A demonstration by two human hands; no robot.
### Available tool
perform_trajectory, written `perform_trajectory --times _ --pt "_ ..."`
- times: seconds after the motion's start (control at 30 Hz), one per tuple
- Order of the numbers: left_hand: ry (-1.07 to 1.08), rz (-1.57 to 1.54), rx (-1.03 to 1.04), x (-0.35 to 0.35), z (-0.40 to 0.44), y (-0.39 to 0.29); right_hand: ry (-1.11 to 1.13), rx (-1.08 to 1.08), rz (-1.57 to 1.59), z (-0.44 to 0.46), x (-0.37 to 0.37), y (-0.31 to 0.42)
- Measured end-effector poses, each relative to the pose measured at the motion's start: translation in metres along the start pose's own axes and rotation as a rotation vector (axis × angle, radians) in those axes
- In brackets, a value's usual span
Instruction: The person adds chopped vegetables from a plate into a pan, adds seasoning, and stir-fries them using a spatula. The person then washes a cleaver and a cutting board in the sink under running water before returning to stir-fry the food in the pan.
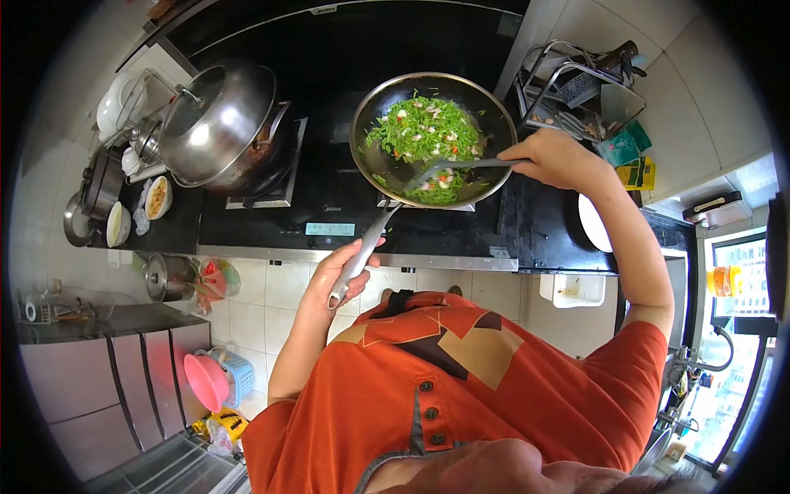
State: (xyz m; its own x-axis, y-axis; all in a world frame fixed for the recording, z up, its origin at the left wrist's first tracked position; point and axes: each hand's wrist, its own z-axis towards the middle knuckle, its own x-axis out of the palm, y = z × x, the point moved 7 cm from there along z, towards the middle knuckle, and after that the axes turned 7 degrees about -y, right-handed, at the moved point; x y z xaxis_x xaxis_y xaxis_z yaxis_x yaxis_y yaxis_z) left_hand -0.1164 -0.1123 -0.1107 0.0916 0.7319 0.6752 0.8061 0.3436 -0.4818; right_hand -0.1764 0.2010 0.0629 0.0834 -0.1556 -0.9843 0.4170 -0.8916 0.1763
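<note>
My left hand (339,276) is wrapped round the grey handle of a wok (362,132) that sits on the black stove. In the wok lie chopped green vegetables (424,128) with pale and orange-red bits. My right hand (559,158) grips a grey spatula (469,164) by its handle. The spatula reaches in from the right, its blade low in the wok among the greens near the front rim. Part of the blade is hard to make out against the food and the dark pan.
A large lidded steel pot (218,123) stands on the left burner. Bowls (159,198) and another pot (101,185) are at the far left. A knife rack (576,86) stands at the back right, a white plate (594,222) near my right forearm. A pink basin (206,381) is low on the left.
</note>
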Motion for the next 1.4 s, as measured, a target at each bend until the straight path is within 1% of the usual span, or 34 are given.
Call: perform_trajectory --times 0.03,0.1,0.13,0.2,0.23,0.27,0.33,0.4,0.5,0.53,0.6,0.63,0.67,0.73,0.8,0.83,0.87,0.93,1.0,1.07,1.13,1.2,1.23,1.27,1.33,1.4 --pt "0.017 -0.011 -0.004 0.000 0.001 0.000 0.002 0.002 -0.001 -0.008 -0.011 0.007" --pt "0.010 -0.009 -0.003 0.000 0.001 0.000 -0.044 0.060 -0.209 -0.024 -0.038 0.020" --pt "0.001 -0.006 -0.002 0.000 0.001 0.000 -0.041 0.061 -0.209 -0.030 -0.049 0.029" --pt "0.005 -0.004 -0.006 0.002 0.000 0.000 0.053 0.121 -0.306 -0.041 -0.063 0.042" --pt "0.011 0.000 -0.003 0.003 0.000 -0.001 0.058 0.068 -0.278 -0.041 -0.066 0.052" --pt "0.018 0.003 -0.009 0.002 0.001 0.000 0.059 0.077 -0.281 -0.038 -0.060 0.054" --pt "0.018 -0.003 -0.009 -0.001 0.002 0.000 -0.019 -0.113 -0.434 -0.024 -0.035 0.069" --pt "0.025 -0.007 -0.017 0.001 0.003 0.002 -0.100 -0.139 -0.452 0.002 -0.009 0.077" --pt "0.005 0.008 -0.009 0.002 -0.001 -0.002 -0.085 -0.125 -0.475 0.032 -0.021 0.067" --pt "0.009 0.012 -0.010 0.004 -0.002 -0.002 -0.007 0.041 -0.402 0.038 -0.033 0.058" --pt "-0.008 0.047 0.016 0.014 -0.010 -0.007 0.105 0.092 -0.292 0.040 -0.054 0.065" --pt "-0.031 0.094 0.041 0.015 -0.013 -0.010 0.212 0.143 -0.217 0.043 -0.057 0.065" --pt "-0.029 0.090 0.042 0.013 -0.012 -0.010 0.215 0.143 -0.220 0.053 -0.057 0.065" --pt "0.001 0.069 0.030 0.010 -0.009 -0.008 0.454 0.110 -0.170 0.071 -0.036 0.067" --pt "-0.012 0.074 0.025 0.012 -0.011 -0.008 0.280 0.127 -0.234 0.097 -0.014 0.067" --pt "-0.031 0.079 0.026 0.012 -0.012 -0.009 0.161 0.176 -0.353 0.106 0.000 0.060" --pt "-0.025 0.082 0.030 0.012 -0.011 -0.010 0.202 0.200 -0.457 0.112 -0.001 0.067" --pt "-0.042 0.089 0.034 0.008 -0.010 -0.009 0.048 0.185 -0.485 0.105 -0.019 0.063" --pt "-0.026 0.076 0.046 0.008 -0.011 -0.012 -0.001 0.185 -0.487 0.090 -0.036 0.042" --pt "0.008 0.066 0.018 0.003 -0.008 -0.011 0.072 0.367 -0.423 0.065 -0.059 0.023" --pt "0.023 0.043 0.005 0.001 -0.007 -0.011 0.018 0.390 -0.387 0.040 -0.068 -0.007" --pt "-0.001 0.051 0.000 0.000 -0.007 -0.010 0.034 0.287 -0.322 0.023 -0.052 -0.056" --pt "-0.001 0.045 0.004 -0.002 -0.005 -0.010 0.183 0.431 -0.185 0.015 -0.027 -0.105" --pt "0.015 0.037 -0.006 -0.004 -0.003 -0.008 0.184 0.429 -0.187 0.017 -0.017 -0.105" --pt "0.037 0.043 -0.020 -0.005 -0.002 -0.007 0.307 0.845 0.329 -0.002 0.018 -0.106" --pt "0.051 0.054 0.005 -0.002 -0.002 -0.008 0.109 0.898 0.654 -0.002 0.066 -0.107"
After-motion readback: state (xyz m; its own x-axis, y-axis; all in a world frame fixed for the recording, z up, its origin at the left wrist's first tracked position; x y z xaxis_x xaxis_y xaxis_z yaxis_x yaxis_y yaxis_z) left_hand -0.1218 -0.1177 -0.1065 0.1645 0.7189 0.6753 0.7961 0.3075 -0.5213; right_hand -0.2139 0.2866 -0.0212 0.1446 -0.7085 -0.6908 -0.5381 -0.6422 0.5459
